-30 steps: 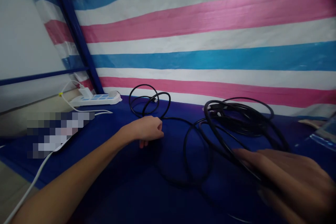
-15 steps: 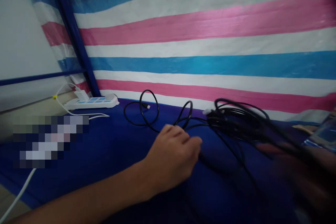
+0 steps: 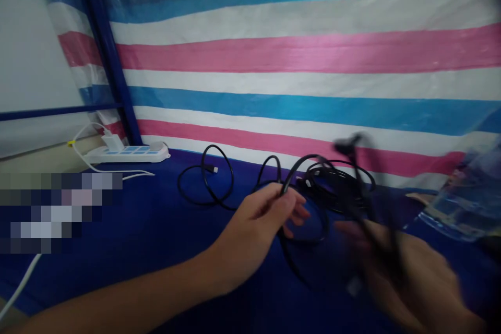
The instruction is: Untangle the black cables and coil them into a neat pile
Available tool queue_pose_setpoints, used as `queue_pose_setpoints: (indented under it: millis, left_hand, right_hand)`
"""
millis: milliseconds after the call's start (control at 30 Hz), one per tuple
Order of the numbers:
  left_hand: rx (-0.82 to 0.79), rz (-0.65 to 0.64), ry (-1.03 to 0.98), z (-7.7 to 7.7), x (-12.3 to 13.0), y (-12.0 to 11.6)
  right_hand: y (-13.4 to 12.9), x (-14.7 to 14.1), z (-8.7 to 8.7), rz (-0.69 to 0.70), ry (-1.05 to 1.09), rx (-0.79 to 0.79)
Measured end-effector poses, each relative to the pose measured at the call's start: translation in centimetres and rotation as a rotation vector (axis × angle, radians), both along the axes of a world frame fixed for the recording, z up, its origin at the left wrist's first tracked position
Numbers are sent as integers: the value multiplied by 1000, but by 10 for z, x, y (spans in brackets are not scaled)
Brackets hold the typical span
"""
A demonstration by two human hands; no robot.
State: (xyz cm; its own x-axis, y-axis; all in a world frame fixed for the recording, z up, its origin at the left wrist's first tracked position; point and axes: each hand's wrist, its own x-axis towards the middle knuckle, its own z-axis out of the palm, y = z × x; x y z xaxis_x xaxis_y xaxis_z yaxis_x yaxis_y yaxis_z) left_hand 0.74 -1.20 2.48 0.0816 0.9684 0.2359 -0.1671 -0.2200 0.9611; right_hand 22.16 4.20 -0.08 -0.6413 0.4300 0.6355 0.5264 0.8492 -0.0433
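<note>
Pinching the black cable [image 3: 288, 177], your left hand [image 3: 260, 219] should prevent twists; your right hand [image 3: 420, 269] grips blurred black strands [image 3: 392, 250].

A striped sheet [image 3: 274, 57] — pink, blue and white — is hung behind the blue surface [image 3: 164, 214], with a blue post [image 3: 105, 47] set at left. A white power strip [image 3: 144, 157] is fitted with a white charger [image 3: 113, 142]; at far right, a clear plastic object [image 3: 456, 206] is seen.
</note>
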Motion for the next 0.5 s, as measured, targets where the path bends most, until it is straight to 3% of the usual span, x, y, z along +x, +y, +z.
queue_pose_setpoints:
  millis: [67, 133, 267, 367, 500]
  left_hand:
    - [-109, -135, -245, 14, 7, 4]
    - [-225, -238, -374, 32, 12, 13]
    - [-313, -279, -244, 73, 23, 33]
    - [-109, -268, -94, 101, 29, 46]
    - [334, 58, 247, 130, 30, 57]
  right_hand:
    - [5, -19, 3, 217, -43, 133]
    - [9, -35, 3, 313, -107, 237]
    - [17, -45, 2, 303, -147, 313]
    - [26, -36, 17, 292, -23, 78]
    - [47, -29, 70, 332, 552, -603]
